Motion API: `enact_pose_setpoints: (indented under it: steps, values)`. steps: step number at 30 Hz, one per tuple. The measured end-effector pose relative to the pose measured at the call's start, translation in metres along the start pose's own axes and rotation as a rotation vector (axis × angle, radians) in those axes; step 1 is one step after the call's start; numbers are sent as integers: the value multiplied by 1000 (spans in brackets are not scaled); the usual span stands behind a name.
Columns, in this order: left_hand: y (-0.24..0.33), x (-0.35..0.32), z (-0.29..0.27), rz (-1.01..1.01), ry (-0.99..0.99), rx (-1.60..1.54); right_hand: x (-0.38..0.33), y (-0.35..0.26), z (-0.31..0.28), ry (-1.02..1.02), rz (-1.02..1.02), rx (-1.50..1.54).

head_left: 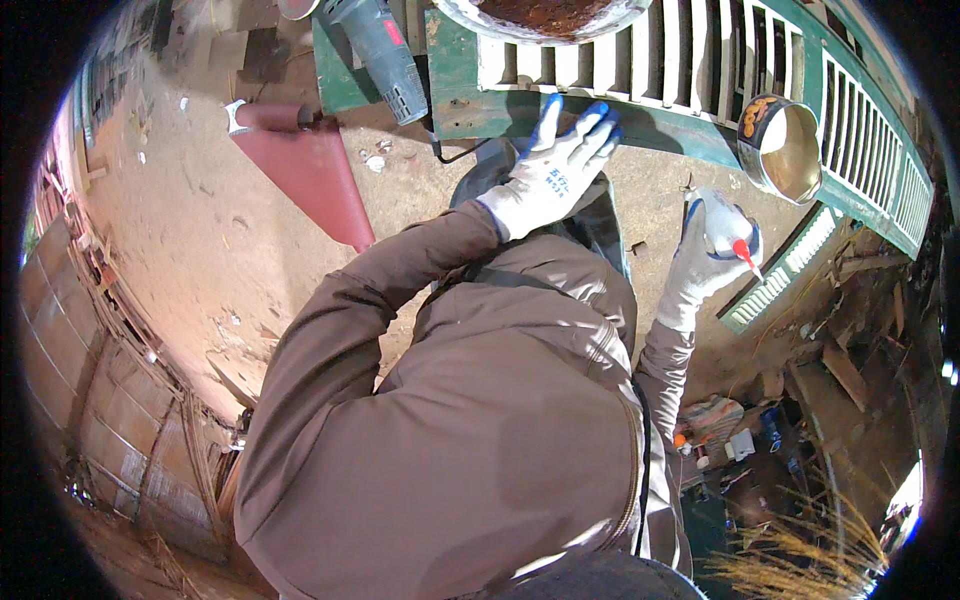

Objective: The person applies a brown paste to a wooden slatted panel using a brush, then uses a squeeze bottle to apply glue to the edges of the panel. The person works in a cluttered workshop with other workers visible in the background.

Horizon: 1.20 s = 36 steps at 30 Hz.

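Observation:
Both my hands wear white work gloves with blue on the fingers. My left hand (562,165) lies with fingers stretched and spread at the near edge of a green wooden frame (480,117) filled with white slats, and holds nothing. Over at the right, below the frame, my right hand (705,245) is closed around a small bottle with a red nozzle (743,252). The nozzle points down and to the right. Most of the bottle is hidden by the glove. Close above it, an open round tin (790,152) lies tipped toward me on the frame.
A dark power tool (388,65) with a vented end rests on the frame's left part. At the top stands a basin (590,30) of brown material. A maroon object (310,175) is on the ground at left; a short slatted piece (780,270) lies at right, near scrap wood (845,370).

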State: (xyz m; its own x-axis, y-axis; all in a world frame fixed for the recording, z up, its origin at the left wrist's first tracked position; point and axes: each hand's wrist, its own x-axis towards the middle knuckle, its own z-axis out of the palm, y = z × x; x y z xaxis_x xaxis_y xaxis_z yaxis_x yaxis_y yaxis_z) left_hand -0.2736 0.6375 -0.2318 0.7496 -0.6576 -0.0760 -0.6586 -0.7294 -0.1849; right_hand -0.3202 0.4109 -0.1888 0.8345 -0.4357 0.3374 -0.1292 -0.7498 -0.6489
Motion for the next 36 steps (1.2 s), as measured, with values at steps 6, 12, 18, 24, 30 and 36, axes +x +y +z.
enact_pose_setpoints:
  steps: [6, 12, 18, 24, 30, 36]
  values:
    - [43, 47, -22, 97, -38, -490, -7, -3, -8, -1, 42, 41]
    - [-9, -19, -45, -72, -189, -420, -25, -11, -13, -76, 77, 38]
    - [-24, -44, -36, -199, -415, -488, -32, -45, 4, -191, 51, 55]
    - [-6, -44, -18, -143, -369, -343, -36, -59, 12, -253, -34, -27]
    - [2, -42, -7, -27, -560, -429, -31, -70, 30, -222, -40, 24]
    - [6, -44, -5, -111, -480, -505, -9, -105, 62, -273, -125, 7]
